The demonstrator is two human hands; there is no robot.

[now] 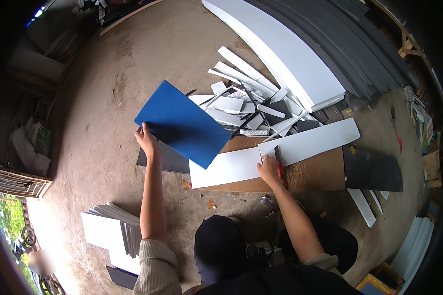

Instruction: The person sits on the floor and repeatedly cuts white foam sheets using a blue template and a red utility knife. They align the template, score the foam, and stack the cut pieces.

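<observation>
My left hand (147,141) grips the lower left edge of a blue rectangular sheet (182,123), which is held raised and tilted above the board. My right hand (268,169) has its fingers closed at the left end of a long white panel strip (315,140). Another white panel piece (226,167) lies to the left of that hand, partly under the blue sheet. Just right of my right hand is a knife (280,169) with a red handle and dark blade. Beneath these lies a brown board (317,172).
Beyond the board, white and black offcuts (251,110) lie heaped. Long white panels (290,54) and dark grey panels (349,44) are stacked at the far right. A stack of white sheets (106,231) sits at the near left. A dark sheet (374,169) lies right of the board.
</observation>
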